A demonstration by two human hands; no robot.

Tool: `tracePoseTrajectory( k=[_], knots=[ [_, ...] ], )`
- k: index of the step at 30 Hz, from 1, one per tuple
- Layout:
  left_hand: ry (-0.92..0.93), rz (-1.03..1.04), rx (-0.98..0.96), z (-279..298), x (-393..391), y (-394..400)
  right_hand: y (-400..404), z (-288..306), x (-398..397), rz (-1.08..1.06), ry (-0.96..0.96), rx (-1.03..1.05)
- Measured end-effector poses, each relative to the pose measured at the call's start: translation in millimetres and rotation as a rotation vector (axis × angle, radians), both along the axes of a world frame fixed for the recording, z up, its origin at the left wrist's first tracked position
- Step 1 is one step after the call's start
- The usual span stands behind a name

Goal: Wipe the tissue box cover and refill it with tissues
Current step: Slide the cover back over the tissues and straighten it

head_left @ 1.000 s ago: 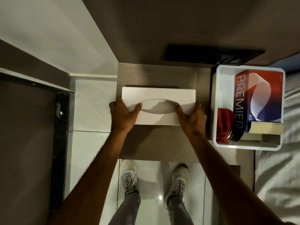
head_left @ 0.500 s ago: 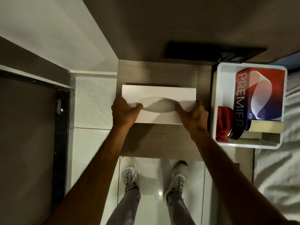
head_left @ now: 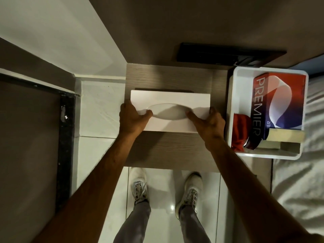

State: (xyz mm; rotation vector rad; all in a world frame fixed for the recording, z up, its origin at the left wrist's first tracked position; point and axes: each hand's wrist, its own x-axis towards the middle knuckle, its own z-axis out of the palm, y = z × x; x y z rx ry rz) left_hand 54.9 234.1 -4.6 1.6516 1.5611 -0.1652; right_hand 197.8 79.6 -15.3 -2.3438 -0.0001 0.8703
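Not much has moved since a second ago, honestly: both hands have slid a little toward the short ends of the white tissue box cover [head_left: 170, 112] and their thumbs have crept closer to the oval slot on top, while the cover itself sits in about the same spot on the wooden side table [head_left: 168, 148]. Left hand [head_left: 132, 119] wraps the 9 o'clock end with its thumb pressed on the top face by the slot's edge; right hand [head_left: 209, 122] does the same at the 3 o'clock end, fingers curled round the side. So both are closed on the cover, gripping it from the two ends. Whether it's actually lifted off the table I can't tell; it reads as resting there. No tissue is poking out of the slot, so my guess is it's empty and about to be picked up or flipped. Over at 3 o'clock, well apart from the hands, the white bin [head_left: 270, 156] holds the red cloth [head_left: 241, 130] and the fresh PREMIER tissue box [head_left: 280, 102]. Neither is touched yet, so I'd say wiping hasn't started and the refill is further off.
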Motion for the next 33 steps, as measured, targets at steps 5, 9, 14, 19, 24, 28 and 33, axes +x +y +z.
tracePoseTrajectory(
  k=[5,9,14,19,24,28,33],
  knots=[
    [-0.001,-0.001,-0.047,10.2,5.0,3.7,0.8,0.1,5.3,0.017,0.042,-0.031],
    [0.010,-0.008,-0.085,14.8,6.9,7.2,1.0,-0.5,8.7,0.024,0.078,-0.035],
    [0.026,-0.014,-0.089,13.9,6.7,8.0,3.9,2.4,5.1,0.017,0.069,-0.036],
    [-0.001,0.023,-0.106,9.0,2.4,3.2,0.6,4.2,0.2,-0.025,0.083,-0.023],
    [0.014,0.009,-0.119,6.1,0.8,3.5,-1.5,6.7,-2.2,-0.024,0.089,-0.031],
    [0.022,-0.025,-0.068,1.1,0.3,2.8,0.0,6.1,-7.0,-0.031,0.050,-0.024],
    [0.013,-0.016,-0.097,0.8,0.5,8.8,-0.3,7.4,-6.1,-0.018,0.021,-0.025]
  ],
)
